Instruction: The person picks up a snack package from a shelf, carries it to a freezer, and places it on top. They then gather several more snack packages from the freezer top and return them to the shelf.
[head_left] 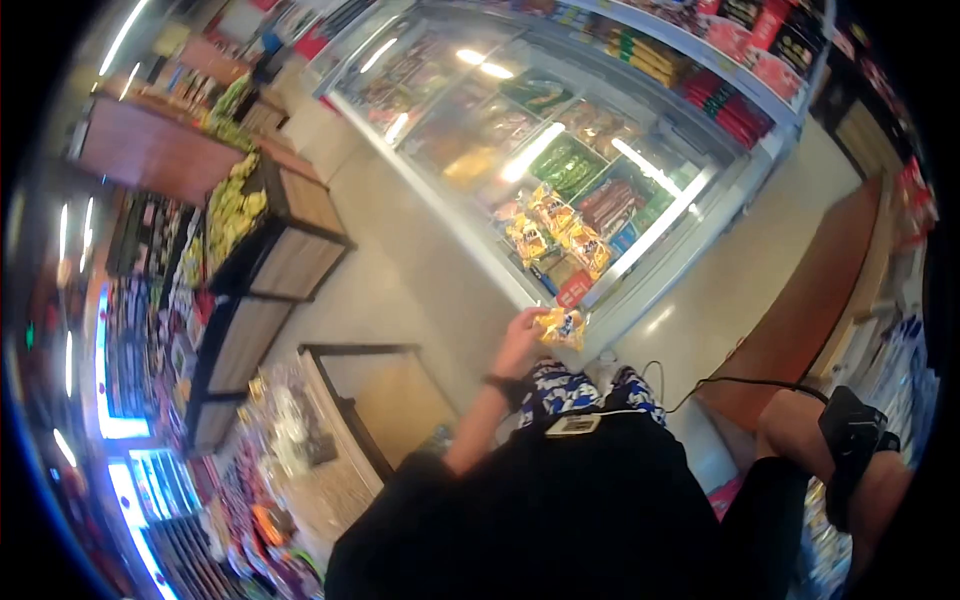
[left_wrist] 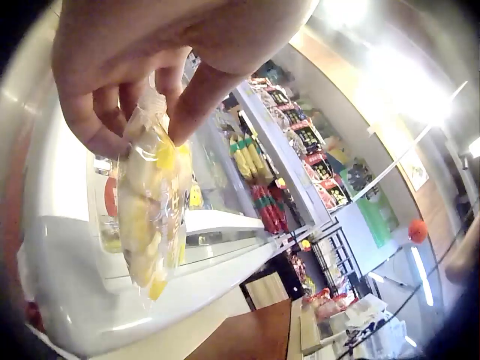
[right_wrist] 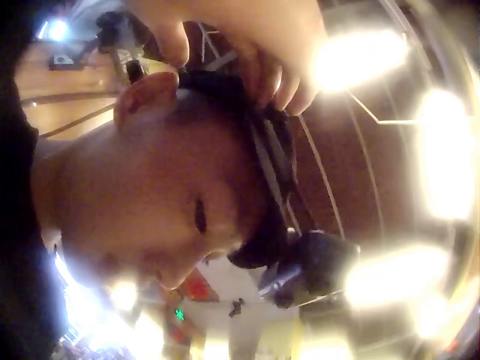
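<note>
Shop aisle, glass-lidded freezer (head_left: 650, 268) just beyond the left hand (head_left: 520, 340). That hand pinches the top of a crinkly clear-and-yellow packet (head_left: 562, 325) at the freezer's near corner, its long axis hanging down from the fingertips. Right hand (right_wrist: 247, 37) is up at the head, well apart, fingers curled on a dark strap (right_wrist: 274, 157).

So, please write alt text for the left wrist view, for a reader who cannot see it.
A left hand pinches a clear packet of yellow snacks by its top. Behind it stand a white freezer and stocked shelves.
</note>
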